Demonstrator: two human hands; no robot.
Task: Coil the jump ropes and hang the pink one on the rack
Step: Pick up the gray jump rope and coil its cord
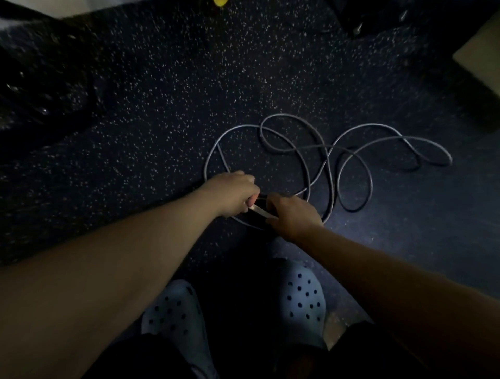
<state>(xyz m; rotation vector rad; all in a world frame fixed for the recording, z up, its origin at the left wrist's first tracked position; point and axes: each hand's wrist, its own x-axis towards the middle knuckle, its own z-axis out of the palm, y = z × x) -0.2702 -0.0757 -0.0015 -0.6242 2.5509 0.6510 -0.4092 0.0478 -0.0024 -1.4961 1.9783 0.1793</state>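
Note:
A thin grey jump rope (319, 147) lies in loose, overlapping loops on the dark speckled floor, spreading to the right. My left hand (234, 190) and my right hand (293, 216) are both down at the rope's near end, fingers closed. Between them runs a pale, straight handle (261, 211), gripped at each end. The rest of the handles is hidden under my hands. No pink rope and no rack are in view.
My two light blue perforated clogs (304, 297) stand just below my hands. Dark equipment (40, 81) sits at the left, a pale box edge (479, 56) at the upper right, and a yellow object (219, 2) at the top edge.

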